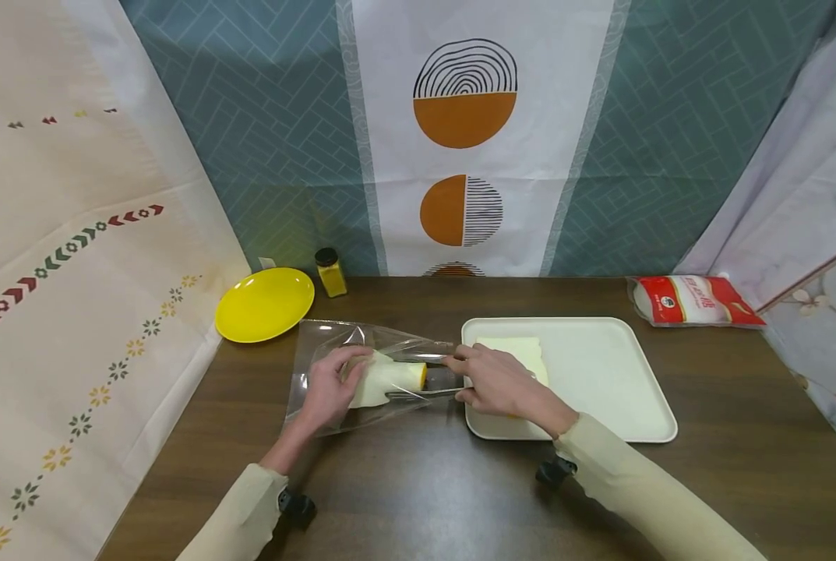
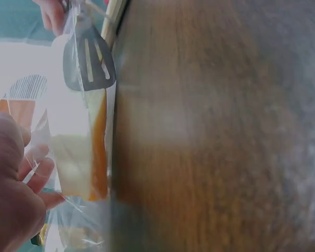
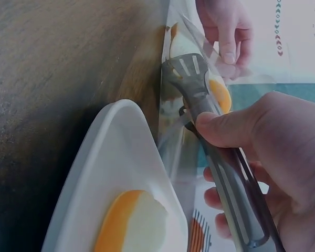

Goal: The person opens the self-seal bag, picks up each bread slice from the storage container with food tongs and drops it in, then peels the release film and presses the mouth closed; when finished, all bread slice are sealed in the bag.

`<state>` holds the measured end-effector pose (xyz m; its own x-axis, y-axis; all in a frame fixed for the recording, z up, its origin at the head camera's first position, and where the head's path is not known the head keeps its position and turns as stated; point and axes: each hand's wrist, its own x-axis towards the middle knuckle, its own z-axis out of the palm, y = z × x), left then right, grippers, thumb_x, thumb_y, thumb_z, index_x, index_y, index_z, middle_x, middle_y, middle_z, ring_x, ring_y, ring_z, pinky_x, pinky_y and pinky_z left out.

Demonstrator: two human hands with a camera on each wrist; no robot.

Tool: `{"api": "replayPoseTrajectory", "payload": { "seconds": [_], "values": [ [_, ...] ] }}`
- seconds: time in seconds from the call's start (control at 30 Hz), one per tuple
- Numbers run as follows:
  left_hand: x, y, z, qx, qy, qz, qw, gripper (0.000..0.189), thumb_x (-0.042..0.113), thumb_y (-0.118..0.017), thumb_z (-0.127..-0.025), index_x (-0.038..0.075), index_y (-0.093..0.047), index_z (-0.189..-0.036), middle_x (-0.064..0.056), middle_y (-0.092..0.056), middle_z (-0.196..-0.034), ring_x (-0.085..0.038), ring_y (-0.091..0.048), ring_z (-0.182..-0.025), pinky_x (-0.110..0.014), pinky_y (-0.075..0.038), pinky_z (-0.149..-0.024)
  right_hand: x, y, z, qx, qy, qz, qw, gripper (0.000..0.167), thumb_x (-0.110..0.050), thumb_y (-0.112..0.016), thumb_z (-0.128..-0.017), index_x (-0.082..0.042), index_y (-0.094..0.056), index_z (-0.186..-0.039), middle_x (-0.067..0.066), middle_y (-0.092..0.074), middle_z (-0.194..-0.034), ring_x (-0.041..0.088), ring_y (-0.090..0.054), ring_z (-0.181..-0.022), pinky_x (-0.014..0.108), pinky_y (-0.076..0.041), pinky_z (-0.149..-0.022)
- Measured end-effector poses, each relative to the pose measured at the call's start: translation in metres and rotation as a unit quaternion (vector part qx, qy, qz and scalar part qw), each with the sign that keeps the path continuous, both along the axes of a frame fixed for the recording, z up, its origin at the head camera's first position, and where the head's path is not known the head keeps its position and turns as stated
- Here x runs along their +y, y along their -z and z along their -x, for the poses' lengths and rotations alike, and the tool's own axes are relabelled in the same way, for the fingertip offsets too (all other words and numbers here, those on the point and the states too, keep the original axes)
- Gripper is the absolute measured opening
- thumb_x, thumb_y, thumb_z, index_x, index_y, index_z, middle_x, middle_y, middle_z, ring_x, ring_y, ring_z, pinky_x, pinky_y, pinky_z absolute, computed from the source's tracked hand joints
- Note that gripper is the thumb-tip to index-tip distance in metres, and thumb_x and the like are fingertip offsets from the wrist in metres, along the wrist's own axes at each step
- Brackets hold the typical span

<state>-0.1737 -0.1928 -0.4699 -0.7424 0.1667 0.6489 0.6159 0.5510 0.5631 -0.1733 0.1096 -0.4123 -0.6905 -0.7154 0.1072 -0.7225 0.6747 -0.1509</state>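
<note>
On the table lies a clear plastic bag [image 1: 307,347] with a pale, bread-like piece with an orange edge [image 1: 393,377] inside. My left hand [image 1: 329,383] pinches the film of the bag beside that piece. My right hand [image 1: 502,382] grips metal tongs [image 3: 228,181] at the bag's right, mouth end. Their slotted tip [image 2: 89,60] reaches into the bag, over the end of the piece in the left wrist view. Under and behind my right hand, a similar pale piece [image 3: 144,223] with an orange edge lies on a white tray [image 1: 600,382].
A yellow plate [image 1: 265,305] stands at the back left, beside a small jar with a black lid [image 1: 330,273]. At the back right lies a red and white packet [image 1: 698,301]. Curtains [image 1: 277,117] hang behind the brown table [image 1: 403,483].
</note>
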Motion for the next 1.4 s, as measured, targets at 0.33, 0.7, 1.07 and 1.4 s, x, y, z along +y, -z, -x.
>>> {"api": "replayPoseTrajectory", "payload": {
  "seconds": [0.33,0.7,1.07,1.4],
  "values": [
    [0.000,0.000,0.000,-0.014,0.017,0.002,0.9998,0.028,-0.015,-0.072,-0.080,-0.002,-0.074,-0.105,-0.012,-0.073,-0.104,-0.031,-0.067,-0.099,-0.034,-0.050,-0.087,-0.004,-0.002,0.002,-0.004,-0.008,-0.003,1.0000,0.054,-0.025,-0.081,-0.084,-0.009,-0.064,-0.133,0.006,-0.061,-0.113,0.023,-0.058,-0.088,0.035,-0.050,-0.060],
    [0.000,-0.003,-0.001,-0.009,0.028,-0.016,0.9994,0.027,-0.015,-0.071,-0.081,-0.002,-0.073,-0.105,-0.015,-0.073,-0.103,-0.033,-0.066,-0.099,-0.019,-0.044,-0.092,-0.011,-0.007,0.003,0.013,-0.010,-0.014,0.9998,0.055,-0.027,-0.079,-0.085,-0.007,-0.063,-0.134,0.006,-0.060,-0.111,0.023,-0.057,-0.086,0.036,-0.050,-0.062],
    [0.002,-0.002,-0.002,-0.017,0.011,-0.013,0.9997,0.027,-0.015,-0.072,-0.081,-0.002,-0.073,-0.104,-0.014,-0.073,-0.103,-0.032,-0.067,-0.099,-0.041,-0.052,-0.085,-0.013,-0.006,0.006,-0.017,-0.011,-0.005,0.9998,0.056,-0.027,-0.079,-0.086,-0.006,-0.062,-0.136,0.008,-0.061,-0.117,0.024,-0.058,-0.090,0.036,-0.050,-0.064],
    [0.002,0.000,-0.003,-0.034,-0.008,-0.008,0.9994,0.027,-0.014,-0.073,-0.081,0.000,-0.074,-0.104,-0.013,-0.074,-0.104,-0.032,-0.068,-0.101,-0.047,-0.051,-0.086,-0.014,-0.002,0.008,-0.049,-0.002,-0.013,0.9987,0.072,-0.035,-0.080,-0.085,-0.005,-0.052,-0.145,0.014,-0.056,-0.132,0.029,-0.058,-0.103,0.042,-0.052,-0.072]
  ]
}}
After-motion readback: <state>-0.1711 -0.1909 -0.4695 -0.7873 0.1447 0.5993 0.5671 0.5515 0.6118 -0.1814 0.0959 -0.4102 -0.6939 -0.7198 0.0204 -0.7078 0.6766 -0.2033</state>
